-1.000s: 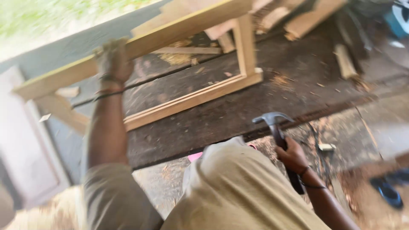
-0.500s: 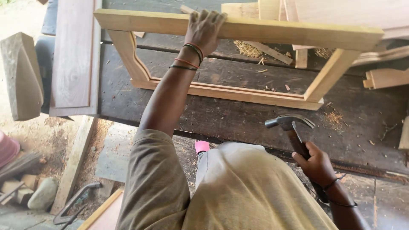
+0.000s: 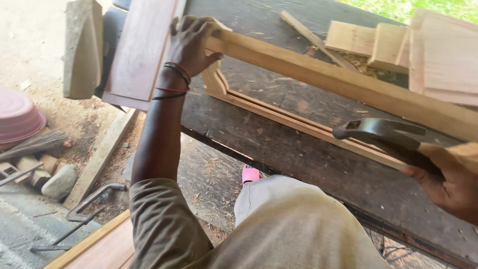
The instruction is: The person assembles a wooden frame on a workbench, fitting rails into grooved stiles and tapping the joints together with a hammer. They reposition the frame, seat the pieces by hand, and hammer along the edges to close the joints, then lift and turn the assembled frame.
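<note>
Standing tilted on the dark, worn wooden tabletop, the pale rectangular wooden frame is gripped at its far left corner by the left hand, fingers closed over the top rail. A dark metal claw hammer is clasped by the right hand at the near right.
</note>
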